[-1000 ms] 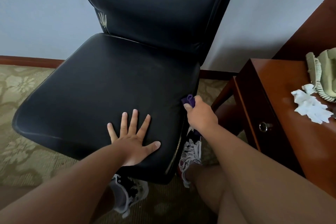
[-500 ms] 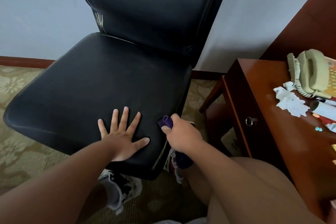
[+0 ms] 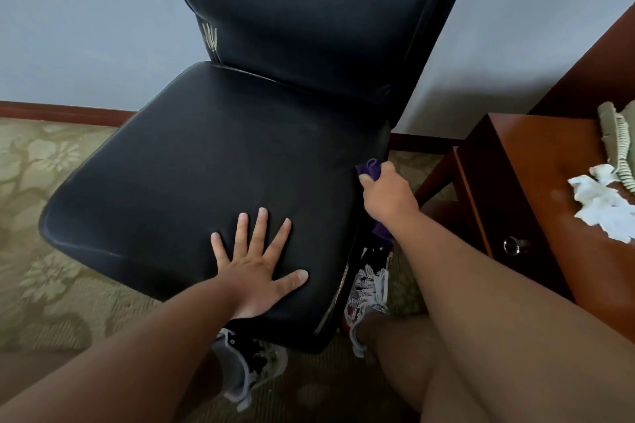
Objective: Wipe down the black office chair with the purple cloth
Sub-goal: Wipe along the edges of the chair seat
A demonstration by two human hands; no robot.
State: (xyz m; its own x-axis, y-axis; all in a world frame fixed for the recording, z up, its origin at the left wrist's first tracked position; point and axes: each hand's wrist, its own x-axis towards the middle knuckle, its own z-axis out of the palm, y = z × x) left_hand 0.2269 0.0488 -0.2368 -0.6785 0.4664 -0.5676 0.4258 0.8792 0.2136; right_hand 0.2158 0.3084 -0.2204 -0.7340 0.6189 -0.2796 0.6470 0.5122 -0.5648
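The black office chair (image 3: 213, 161) fills the middle of the view, its padded seat towards me and its tall backrest against the wall. My left hand (image 3: 256, 264) lies flat on the front right part of the seat, fingers spread. My right hand (image 3: 386, 196) is closed on the purple cloth (image 3: 369, 168) and presses it against the right side edge of the seat, about halfway back. A bit of the cloth sticks out above my fingers and another bit hangs below my wrist; the remainder is hidden in my fist.
A reddish wooden cabinet (image 3: 536, 182) with a round drawer pull stands close to the chair's right side. On it lie crumpled white tissue (image 3: 604, 206) and a beige telephone (image 3: 615, 137). My patterned sneakers (image 3: 367, 288) stand on floral carpet under the seat. A grey wall is behind.
My right hand, with the cloth, slid forward along the seat's right edge and has now moved back again towards the backrest. My left hand stayed flat on the seat.
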